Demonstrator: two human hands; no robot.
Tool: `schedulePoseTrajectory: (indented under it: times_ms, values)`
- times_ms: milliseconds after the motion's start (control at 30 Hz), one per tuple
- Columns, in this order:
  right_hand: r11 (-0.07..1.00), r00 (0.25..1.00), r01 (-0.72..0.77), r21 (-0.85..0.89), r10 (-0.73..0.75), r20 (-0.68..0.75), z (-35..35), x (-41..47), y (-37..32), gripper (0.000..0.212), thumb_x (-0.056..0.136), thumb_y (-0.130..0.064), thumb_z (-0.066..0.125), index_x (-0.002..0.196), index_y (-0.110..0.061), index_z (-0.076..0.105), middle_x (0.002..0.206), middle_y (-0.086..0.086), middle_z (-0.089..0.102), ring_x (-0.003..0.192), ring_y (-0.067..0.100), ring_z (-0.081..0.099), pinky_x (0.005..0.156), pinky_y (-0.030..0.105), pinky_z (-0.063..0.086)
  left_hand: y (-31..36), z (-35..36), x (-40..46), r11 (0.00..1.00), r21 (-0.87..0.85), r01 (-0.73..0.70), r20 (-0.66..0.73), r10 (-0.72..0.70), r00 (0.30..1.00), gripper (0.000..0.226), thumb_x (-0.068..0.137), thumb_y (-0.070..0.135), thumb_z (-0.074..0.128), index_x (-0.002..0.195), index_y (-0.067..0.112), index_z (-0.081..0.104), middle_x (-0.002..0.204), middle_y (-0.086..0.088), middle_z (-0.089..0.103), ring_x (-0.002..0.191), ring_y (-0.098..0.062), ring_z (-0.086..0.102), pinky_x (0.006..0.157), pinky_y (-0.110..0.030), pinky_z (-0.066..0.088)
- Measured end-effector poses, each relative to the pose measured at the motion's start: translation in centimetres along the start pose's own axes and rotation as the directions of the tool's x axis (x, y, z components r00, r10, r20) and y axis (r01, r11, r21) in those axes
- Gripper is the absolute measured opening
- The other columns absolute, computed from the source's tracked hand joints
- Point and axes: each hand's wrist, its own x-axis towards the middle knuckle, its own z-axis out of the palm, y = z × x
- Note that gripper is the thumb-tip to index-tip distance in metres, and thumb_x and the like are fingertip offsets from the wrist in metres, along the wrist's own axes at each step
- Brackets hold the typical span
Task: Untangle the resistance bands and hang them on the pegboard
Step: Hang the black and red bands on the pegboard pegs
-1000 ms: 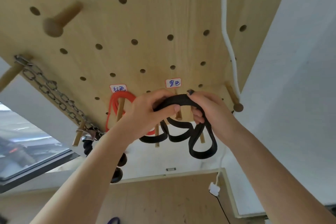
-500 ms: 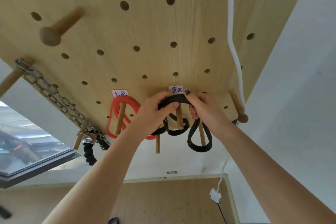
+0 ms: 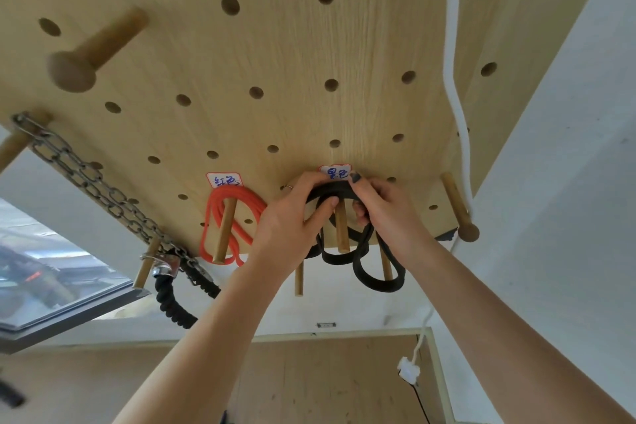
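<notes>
Hanging the black bands [image 3: 377, 277] over the wooden peg [image 3: 341, 227] under the black label on the pegboard [image 3: 275, 45]; left hand [image 3: 292, 217] and right hand [image 3: 385, 206] both curled tight around the top loop. Next, probably: seat loop against board, then release. Red band [image 3: 223, 213] already hung on neighbouring peg.

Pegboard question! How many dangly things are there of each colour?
Red: 1, the red band bundle
Black: 2, the black band bundle and the braided rope
Silver: 1, the chain
White: 1, the white rope
Total: 5
</notes>
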Motion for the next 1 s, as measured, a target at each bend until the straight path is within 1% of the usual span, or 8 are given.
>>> schedulePoseTrajectory:
  times_ms: [100,200,333,500,567,767,900,1000]
  values:
    - [0.999,0.998,0.028,-0.026,-0.03,-0.055,0.3,0.0,0.7,0.05,0.102,-0.044,0.054,0.087,0.004,0.061,0.065,0.002,0.057,0.062,0.014,0.053,0.064,0.024,0.047,0.0,0.3,0.1,0.981,0.17,-0.094,-0.07,0.107,0.992,0.026,0.101,0.033,0.054,0.123,0.021,0.061,0.111,0.005,0.065,0.085,-0.016,0.065,0.067,-0.038,0.058]
    - [0.998,0.991,0.046,-0.052,-0.052,-0.122,0.5,0.1,1.2,0.048,0.102,-0.044,0.054,0.083,-0.001,0.063,0.062,-0.001,0.061,0.058,0.009,0.055,0.059,0.018,0.047,0.3,0.5,0.2,0.944,0.288,-0.16,-0.117,0.2,0.973,0.017,0.1,0.025,0.062,0.113,0.015,0.067,0.115,0.001,0.062,0.085,-0.019,0.06,0.065,-0.031,0.053]
    - [0.993,0.988,0.079,-0.091,-0.089,-0.123,0.5,0.0,1.2,0.044,0.102,-0.043,0.054,0.087,-0.004,0.064,0.065,0.002,0.065,0.06,0.013,0.06,0.062,0.024,0.05,0.2,0.6,0.2,0.964,0.227,-0.136,-0.111,0.164,0.98,0.019,0.099,0.026,0.062,0.116,0.016,0.064,0.113,0.0,0.059,0.084,-0.017,0.06,0.061,-0.036,0.056]
    - [0.932,0.966,0.25,-0.264,-0.26,-0.003,-0.2,-0.7,0.8,0.017,0.102,-0.032,0.059,0.106,-0.016,0.065,0.087,-0.011,0.069,0.082,0.001,0.067,0.071,0.011,0.049,-0.3,0.8,0.0,0.98,0.184,-0.073,-0.134,0.098,0.986,0.017,0.1,0.031,0.057,0.111,0.018,0.059,0.111,0.0,0.055,0.076,-0.021,0.062,0.055,-0.041,0.056]
    - [0.906,0.951,0.302,-0.296,-0.309,0.025,-0.3,-0.8,1.0,0.016,0.102,-0.026,0.059,0.113,-0.017,0.065,0.094,-0.016,0.069,0.091,-0.001,0.066,0.076,0.009,0.048,0.0,0.8,0.1,0.982,0.177,-0.061,-0.138,0.087,0.987,0.015,0.1,0.029,0.06,0.109,0.018,0.06,0.11,0.001,0.056,0.077,-0.019,0.062,0.054,-0.04,0.056]
    - [0.877,0.916,0.346,-0.333,-0.392,-0.082,0.4,-0.6,1.4,0.018,0.101,-0.024,0.061,0.115,-0.015,0.068,0.095,-0.014,0.071,0.09,-0.002,0.066,0.076,0.007,0.046,0.4,0.7,0.4,0.967,0.252,-0.044,-0.157,0.086,0.984,0.015,0.101,0.031,0.059,0.108,0.018,0.061,0.109,0.001,0.057,0.072,-0.017,0.06,0.047,-0.04,0.055]
    - [0.898,0.916,0.297,-0.324,-0.364,-0.169,0.9,-0.6,2.0,0.025,0.099,-0.029,0.064,0.115,-0.014,0.052,0.096,-0.009,0.065,0.088,-0.004,0.063,0.069,0.008,0.047,0.5,0.5,0.3,0.911,0.384,-0.153,-0.097,0.204,0.974,0.015,0.104,0.027,0.052,0.115,0.018,0.057,0.113,-0.004,0.059,0.068,-0.021,0.058,0.04,-0.038,0.051]
    - [0.804,0.855,0.382,-0.456,-0.494,-0.155,1.0,-0.7,2.5,0.019,0.101,-0.026,0.061,0.11,-0.012,0.051,0.089,-0.008,0.058,0.075,0.004,0.058,0.062,0.012,0.043,0.4,0.4,0.0,0.873,0.435,-0.219,-0.023,0.254,0.967,0.029,0.099,0.02,0.059,0.126,0.023,0.049,0.124,-0.006,0.058,0.074,-0.025,0.062,0.039,-0.032,0.048]
